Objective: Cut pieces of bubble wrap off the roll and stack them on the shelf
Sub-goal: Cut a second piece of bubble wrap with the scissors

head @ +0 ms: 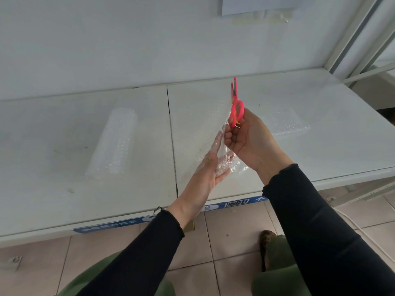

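A roll of clear bubble wrap lies on the left half of the white shelf. My right hand grips pink scissors, blades pointing up and away. It also pinches the top edge of a loose piece of bubble wrap that hangs between my hands. My left hand lies flat against that piece, its fingers seen through the plastic. A stack of cut bubble wrap pieces rests on the shelf to the right of my right hand.
A seam splits the shelf into two panels. A blue label strip runs along the front edge. White uprights rise at the far right. Tiled floor lies below.
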A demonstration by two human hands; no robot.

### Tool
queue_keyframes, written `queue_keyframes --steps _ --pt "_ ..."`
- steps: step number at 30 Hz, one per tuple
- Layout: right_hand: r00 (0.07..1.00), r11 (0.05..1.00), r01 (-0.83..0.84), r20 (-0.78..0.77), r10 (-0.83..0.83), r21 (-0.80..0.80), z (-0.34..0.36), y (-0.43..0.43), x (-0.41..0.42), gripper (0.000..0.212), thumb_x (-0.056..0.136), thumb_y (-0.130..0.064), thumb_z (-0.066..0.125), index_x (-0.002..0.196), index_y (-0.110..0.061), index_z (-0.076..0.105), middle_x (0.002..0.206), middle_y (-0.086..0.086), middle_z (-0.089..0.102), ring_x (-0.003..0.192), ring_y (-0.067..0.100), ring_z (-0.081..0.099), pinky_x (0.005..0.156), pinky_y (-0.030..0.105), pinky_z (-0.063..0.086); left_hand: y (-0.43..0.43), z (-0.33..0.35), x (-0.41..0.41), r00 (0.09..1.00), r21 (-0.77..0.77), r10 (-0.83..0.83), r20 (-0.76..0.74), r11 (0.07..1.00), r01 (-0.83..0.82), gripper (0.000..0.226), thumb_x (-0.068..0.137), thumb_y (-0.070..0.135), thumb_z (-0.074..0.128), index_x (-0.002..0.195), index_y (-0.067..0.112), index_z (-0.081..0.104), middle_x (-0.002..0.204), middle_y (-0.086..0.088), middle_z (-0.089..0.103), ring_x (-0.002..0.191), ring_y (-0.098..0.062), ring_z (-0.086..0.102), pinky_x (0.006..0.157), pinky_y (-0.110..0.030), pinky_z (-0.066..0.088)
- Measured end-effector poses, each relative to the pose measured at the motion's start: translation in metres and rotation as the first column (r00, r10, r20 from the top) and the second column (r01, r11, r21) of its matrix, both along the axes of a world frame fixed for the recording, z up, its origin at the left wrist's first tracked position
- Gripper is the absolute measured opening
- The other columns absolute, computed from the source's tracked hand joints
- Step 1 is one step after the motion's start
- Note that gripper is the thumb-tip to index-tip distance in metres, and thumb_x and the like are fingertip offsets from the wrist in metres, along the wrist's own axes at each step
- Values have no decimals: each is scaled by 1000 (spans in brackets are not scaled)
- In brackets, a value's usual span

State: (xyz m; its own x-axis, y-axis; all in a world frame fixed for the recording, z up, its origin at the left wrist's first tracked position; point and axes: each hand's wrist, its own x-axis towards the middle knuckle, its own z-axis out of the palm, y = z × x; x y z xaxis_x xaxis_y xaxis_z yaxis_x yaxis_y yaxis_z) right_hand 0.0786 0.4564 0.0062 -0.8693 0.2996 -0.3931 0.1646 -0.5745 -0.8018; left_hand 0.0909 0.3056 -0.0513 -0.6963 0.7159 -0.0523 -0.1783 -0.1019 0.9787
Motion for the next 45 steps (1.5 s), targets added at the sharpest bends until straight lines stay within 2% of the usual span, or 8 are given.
queue_keyframes --steps 10,14,18,23,29,32,38,45 --pt "999 999 44 -1 -44 -11 -3 5 -4 33 98 -37 59 72 -16 55 66 2 56 54 12 51 58 21 46 2 -3 2 995 64 -34 94 998 28 47 110 50 20 156 53 14 167 4 26 147 -7 38 124 -42 29" --pt "1000 996 11 16 -12 86 -1 9 -1 32 95 -39 62 73 -17 56 71 2 58 57 13 51 59 23 47 5 -2 5 944 160 4 330 985 -60 49 107 54 31 154 56 18 166 -1 30 145 -9 41 117 -46 40" --pt "996 972 -56 77 39 230 -3 10 4 32 92 -47 60 75 -20 56 83 1 66 67 15 56 69 30 49 5 9 10 829 -33 258 497 960 -279 64 94 56 59 149 28 42 151 -4 50 130 -18 58 92 -43 60" --pt "985 951 -130 144 92 280 -7 12 10 31 93 -49 59 85 -19 57 93 1 73 86 18 61 89 38 53 -25 26 9 869 -341 242 431 936 -92 67 82 67 67 120 13 57 124 -18 62 110 -32 69 74 -41 63" --pt "991 922 -43 134 -9 385 -8 15 13 30 94 -48 59 87 -19 58 95 0 70 87 16 60 89 37 51 -67 49 -14 993 -584 113 -29 805 -108 61 94 62 52 63 10 66 84 -2 80 82 -17 78 69 -32 58" --pt "988 757 105 17 -151 645 -14 14 12 27 96 -41 57 92 -15 55 88 0 59 76 14 50 74 32 43 -78 51 -31 937 -492 270 -220 799 -346 52 98 50 56 63 11 60 79 -6 77 75 -18 74 66 -31 53" --pt "992 45 117 -119 39 992 -25 -1 11 31 89 -48 64 85 -17 63 89 -5 62 88 20 50 68 36 40 -71 34 -62 825 -277 477 -303 784 -555 31 93 39 70 108 12 65 100 -8 69 88 -12 65 83 -35 56" --pt "984 -130 -73 93 153 989 -47 -42 14 29 89 -47 66 91 -18 68 80 -8 63 85 19 56 73 35 44 -42 2 -75 865 -303 469 -178 810 -502 44 88 25 79 119 12 52 90 -9 70 70 -15 69 69 -24 57"
